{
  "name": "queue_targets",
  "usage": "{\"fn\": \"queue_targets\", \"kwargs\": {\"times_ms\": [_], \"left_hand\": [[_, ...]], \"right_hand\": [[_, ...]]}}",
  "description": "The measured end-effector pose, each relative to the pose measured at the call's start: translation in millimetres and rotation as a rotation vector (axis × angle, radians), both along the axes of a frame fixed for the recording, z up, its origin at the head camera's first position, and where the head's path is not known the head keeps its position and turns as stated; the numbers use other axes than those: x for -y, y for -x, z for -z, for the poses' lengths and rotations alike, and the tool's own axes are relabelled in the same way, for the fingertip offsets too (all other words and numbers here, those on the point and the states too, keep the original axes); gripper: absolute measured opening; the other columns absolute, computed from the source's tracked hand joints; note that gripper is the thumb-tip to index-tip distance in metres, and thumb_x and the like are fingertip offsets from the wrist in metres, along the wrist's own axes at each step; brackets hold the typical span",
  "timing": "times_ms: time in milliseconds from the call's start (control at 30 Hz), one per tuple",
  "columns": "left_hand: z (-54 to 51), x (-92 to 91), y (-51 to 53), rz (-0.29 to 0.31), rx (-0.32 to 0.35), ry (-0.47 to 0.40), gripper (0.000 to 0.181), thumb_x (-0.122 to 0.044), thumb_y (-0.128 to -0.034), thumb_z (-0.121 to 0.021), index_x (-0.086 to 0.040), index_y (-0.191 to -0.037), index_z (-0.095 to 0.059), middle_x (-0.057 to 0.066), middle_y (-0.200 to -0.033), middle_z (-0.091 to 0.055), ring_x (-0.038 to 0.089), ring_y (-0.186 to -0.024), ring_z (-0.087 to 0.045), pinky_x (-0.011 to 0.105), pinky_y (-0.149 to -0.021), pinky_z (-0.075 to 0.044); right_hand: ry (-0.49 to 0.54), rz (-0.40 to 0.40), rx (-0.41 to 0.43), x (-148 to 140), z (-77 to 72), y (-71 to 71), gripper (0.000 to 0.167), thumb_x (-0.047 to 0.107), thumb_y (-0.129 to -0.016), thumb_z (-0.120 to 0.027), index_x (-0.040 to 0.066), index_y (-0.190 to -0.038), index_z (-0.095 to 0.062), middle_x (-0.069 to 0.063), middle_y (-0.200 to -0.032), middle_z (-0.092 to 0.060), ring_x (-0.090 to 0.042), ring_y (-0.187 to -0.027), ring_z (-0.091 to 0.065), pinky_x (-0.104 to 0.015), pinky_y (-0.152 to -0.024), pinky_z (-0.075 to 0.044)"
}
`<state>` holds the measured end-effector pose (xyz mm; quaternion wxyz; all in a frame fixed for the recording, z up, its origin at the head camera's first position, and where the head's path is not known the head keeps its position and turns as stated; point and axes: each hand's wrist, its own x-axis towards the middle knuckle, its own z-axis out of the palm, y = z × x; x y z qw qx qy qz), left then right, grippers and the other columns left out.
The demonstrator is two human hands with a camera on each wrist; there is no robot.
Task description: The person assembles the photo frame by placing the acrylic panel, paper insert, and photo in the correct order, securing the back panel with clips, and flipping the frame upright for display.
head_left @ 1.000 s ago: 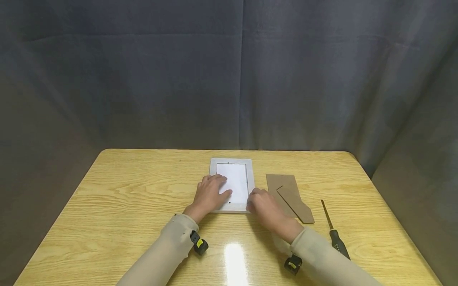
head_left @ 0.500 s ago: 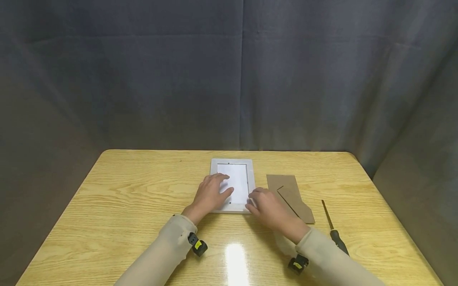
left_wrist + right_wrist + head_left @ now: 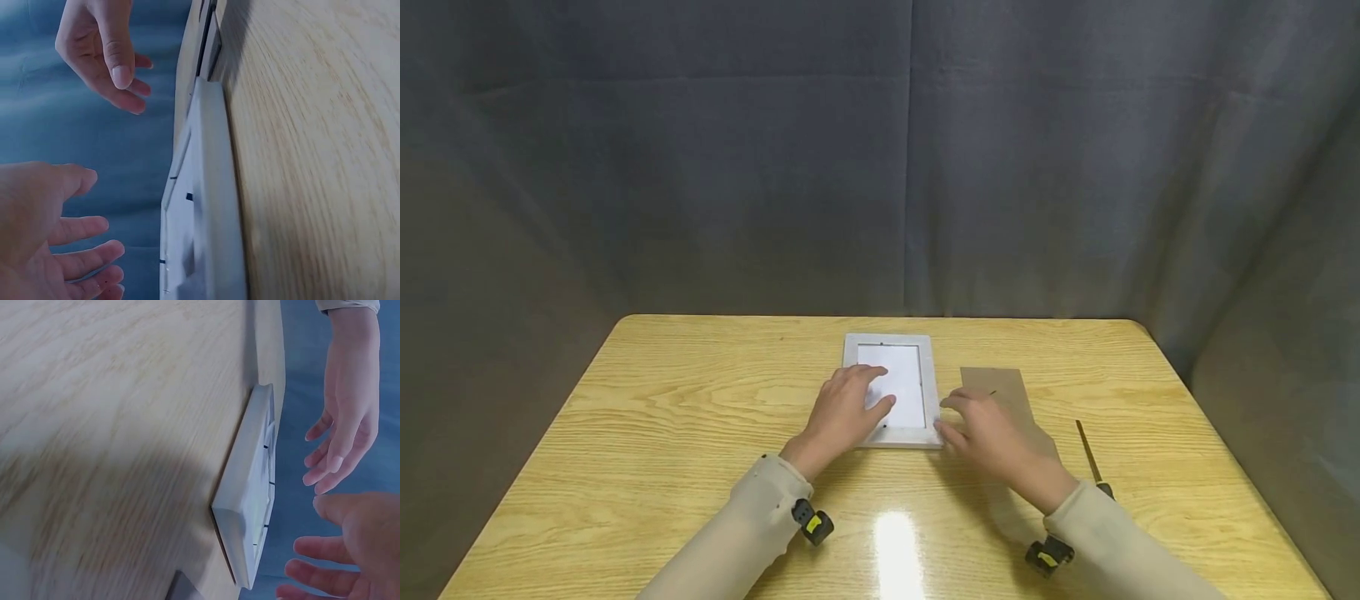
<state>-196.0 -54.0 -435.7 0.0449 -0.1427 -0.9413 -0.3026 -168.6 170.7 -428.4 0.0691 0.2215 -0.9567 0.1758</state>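
Plainly, neither hand has hold of anything: the left hand (image 3: 842, 408) hovers over the left side of the pale frame (image 3: 929, 379), its fingers loose and parted, and the right hand (image 3: 996, 433) hangs just off the frame's near right corner, fingers relaxed too. Both wrist views show air between the hands and the frame.

The frame lies flat on the wooden table (image 3: 662, 433), near its middle, with a white sheet (image 3: 904, 375) set inside the border and small dark tabs (image 3: 189, 197) along the inner edge. It should be light and stiff, easily lifted by one hand, though its smooth-looking border may slide on the tabletop if pushed. The best hold is probably the thick outer sides, one hand to each, fingertips clear of the tabs (thin things like that could scratch or bend). The sheet looks flimsier than the border, so pressing its middle seems unwise; whether glass lies beneath cannot be told. The brown board (image 3: 1000, 381) beside it, partly hidden under the right hand, looks thin and is best pinched at an edge.
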Motion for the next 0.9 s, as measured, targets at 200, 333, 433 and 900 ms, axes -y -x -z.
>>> {"fn": "queue_targets", "kwargs": {"times_ms": [200,333,433,900], "left_hand": [[-8.9,-4.3,-5.8,0.032,-0.035,0.012,0.043,-0.032,-0.0949,-0.07,-0.011,-0.132,-0.066,0.013,-0.138,-0.064,0.034,-0.132,-0.056,0.053,-0.11,-0.044],[-10.7,-7.9,-9.6,0.057,-0.04,0.028,0.043,-0.033,-0.0954,-0.069,-0.011,-0.132,-0.066,0.013,-0.138,-0.064,0.035,-0.132,-0.056,0.053,-0.11,-0.044],[-10.7,-10.9,-12.5,0.079,-0.034,0.039,0.043,-0.034,-0.0961,-0.068,-0.011,-0.133,-0.065,0.013,-0.138,-0.064,0.035,-0.132,-0.056,0.053,-0.11,-0.044],[-8.4,-22.7,-23.7,0.128,-0.031,0.086,0.045,-0.036,-0.0962,-0.067,-0.013,-0.135,-0.064,0.011,-0.137,-0.065,0.033,-0.132,-0.056,0.048,-0.106,-0.047]], "right_hand": [[-0.003,-0.004,-0.016,-10,-4.7,-2.5,0.032,0.022,-0.094,-0.073,-0.004,-0.113,-0.071,-0.018,-0.114,-0.073,-0.034,-0.104,-0.07,-0.048,-0.093,-0.057],[-0.001,0.014,-0.016,-16,-4.7,-3.3,0.035,0.024,-0.094,-0.073,-0.004,-0.115,-0.071,-0.019,-0.117,-0.072,-0.035,-0.107,-0.07,-0.049,-0.095,-0.056],[0.01,0.037,-0.02,-20,-3.6,-3.7,0.036,0.025,-0.093,-0.074,-0.003,-0.116,-0.071,-0.02,-0.118,-0.071,-0.037,-0.109,-0.07,-0.051,-0.095,-0.056],[0.008,0.105,-0.019,-43,0.6,-3.7,0.039,0.023,-0.094,-0.072,-0.003,-0.123,-0.068,-0.021,-0.12,-0.071,-0.04,-0.11,-0.068,-0.054,-0.093,-0.056]]}}
